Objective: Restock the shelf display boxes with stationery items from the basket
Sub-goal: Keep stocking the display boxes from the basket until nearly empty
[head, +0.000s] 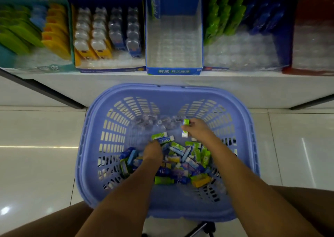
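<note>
Small green-white erasers (pixel 159 135), lilac basket (pixel 126 92)

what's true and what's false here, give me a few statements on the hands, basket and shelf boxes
1. The left hand and right hand are both inside the basket. True.
2. The middle display box is packed full. False: it is nearly empty, and a single pack stands at its back left.
3. The right hand holds green-white packs. True.
4. The left hand holds nothing. False: it holds two packs, also green-white.
5. Loose mixed items lie on the basket's bottom. True.
</note>
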Demonstrator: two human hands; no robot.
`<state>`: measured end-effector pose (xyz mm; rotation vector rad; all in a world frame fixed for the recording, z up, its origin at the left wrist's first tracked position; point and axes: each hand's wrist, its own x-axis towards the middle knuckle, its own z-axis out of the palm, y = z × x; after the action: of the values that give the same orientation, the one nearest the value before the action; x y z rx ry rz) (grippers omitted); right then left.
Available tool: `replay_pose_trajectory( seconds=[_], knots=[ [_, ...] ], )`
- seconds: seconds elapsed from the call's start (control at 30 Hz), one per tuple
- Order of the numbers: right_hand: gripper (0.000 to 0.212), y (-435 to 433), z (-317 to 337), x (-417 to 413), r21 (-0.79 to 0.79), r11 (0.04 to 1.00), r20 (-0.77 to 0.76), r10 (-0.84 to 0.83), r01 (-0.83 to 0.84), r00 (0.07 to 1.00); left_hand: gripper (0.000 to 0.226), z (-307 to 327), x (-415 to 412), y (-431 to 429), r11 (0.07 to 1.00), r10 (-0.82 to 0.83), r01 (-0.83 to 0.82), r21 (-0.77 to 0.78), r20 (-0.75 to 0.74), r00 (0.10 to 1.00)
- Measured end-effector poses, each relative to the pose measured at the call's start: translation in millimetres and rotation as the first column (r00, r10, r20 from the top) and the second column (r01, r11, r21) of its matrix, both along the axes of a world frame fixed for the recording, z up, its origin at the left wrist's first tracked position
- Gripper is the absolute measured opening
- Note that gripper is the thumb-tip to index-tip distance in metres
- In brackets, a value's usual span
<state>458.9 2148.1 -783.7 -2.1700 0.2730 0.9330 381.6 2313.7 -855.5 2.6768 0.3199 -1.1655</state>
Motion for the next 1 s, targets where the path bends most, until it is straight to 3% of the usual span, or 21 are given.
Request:
replay_pose_trajectory(
  seconds=[0.07,0.13,0.23,0.33,0.4,0.47,0.57,0.63,0.7,0.8,0.87,0.9,1.0],
  knots=[
    [0.024,-7.2,17.7,-2.7,0.061,0.998,0.02,-0.027,0.025,0.999,0.033,4.8,1.3,0.3,0.999,0.005,-0.005,-0.036,-0.017,1.0],
    [0.018,-10.7,36.2,-6.5,0.202,0.967,-0.035,-0.152,0.156,0.988,0.028,15.1,4.5,1.5,0.999,-0.005,0.003,-0.049,-0.045,0.999],
    [0.017,-10.4,63.7,-9.4,0.485,0.765,-0.26,-0.338,0.425,0.904,0.029,34.8,11.3,4.3,0.997,0.014,-0.019,-0.075,-0.063,0.998],
    [0.012,-10.9,91.2,-6.9,0.634,0.626,-0.306,-0.336,0.454,0.891,0.041,57.4,20.8,8.5,0.949,0.207,-0.214,-0.231,-0.056,0.977],
    [0.016,-9.4,109.5,-4.8,0.7,0.572,-0.266,-0.347,0.427,0.899,0.033,81.3,27.2,12.3,0.81,0.409,-0.377,-0.448,-0.029,0.912],
    [0.017,-6.1,128.1,-1.4,0.752,0.527,-0.201,-0.388,0.395,0.899,0.028,112.7,33.6,16.5,0.648,0.565,-0.42,-0.635,0.031,0.824],
    [0.016,0.1,157.3,8.0,0.858,0.301,-0.247,-0.467,0.415,0.849,0.014,162.9,42.4,22.2,0.385,0.761,-0.427,-0.818,0.02,0.649],
    [0.013,2.2,178.0,16.2,0.891,0.175,-0.301,-0.465,0.42,0.833,0.011,192.7,46.5,26.6,0.274,0.821,-0.37,-0.888,0.016,0.571],
    [0.016,4.5,197.5,26.5,0.894,0.266,-0.208,-0.466,0.36,0.86,0.009,216.2,49.7,30.1,0.199,0.855,-0.299,-0.933,0.016,0.518],
    [0.017,12.6,217.1,49.4,0.755,0.625,0.125,-0.436,0.2,0.891,0.009,239.3,52.9,33.2,0.143,0.88,-0.232,-0.962,0.016,0.475],
    [0.024,19.0,225.5,70.0,0.483,0.871,0.383,-0.305,0.092,0.872,0.009,245.9,54.1,34.5,0.124,0.884,-0.214,-0.969,0.01,0.467],
    [0.027,22.4,228.8,81.5,0.312,0.949,0.507,-0.211,0.05,0.836,0.009,247.2,54.2,35.2,0.12,0.885,-0.211,-0.97,0.008,0.465],
    [0.031,36.1,237.3,114.5,-0.074,0.997,0.757,0.053,0.005,0.651,0.01,247.3,53.5,37.2,0.126,0.89,-0.211,-0.969,0.017,0.455]
  ],
)
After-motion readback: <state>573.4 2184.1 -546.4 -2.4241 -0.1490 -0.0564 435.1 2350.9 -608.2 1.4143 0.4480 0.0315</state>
